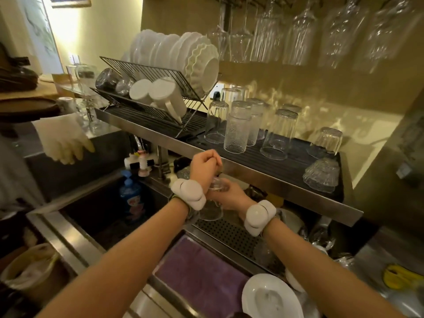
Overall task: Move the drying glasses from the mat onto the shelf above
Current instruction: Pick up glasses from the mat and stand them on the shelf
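Steel shelf [286, 177] hangs just above my hands; my right hand [231, 198] grips an inverted glass [212, 208] upright, my left hand [204, 165] curls shut nearer the shelf edge, seemingly empty.

Both forearms reach forward, each with a white wristband; left hand [205, 165] fisted, fingers curled, right hand [229, 198] gripping below it.

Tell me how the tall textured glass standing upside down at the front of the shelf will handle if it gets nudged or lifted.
The tall textured glass is tall and narrow on its rim, so a sideways nudge would probably tip it. Other glasses stand close around it, so it might knock them. Its pebbled surface likely gives better grip than smooth glass, but it is probably fragile.
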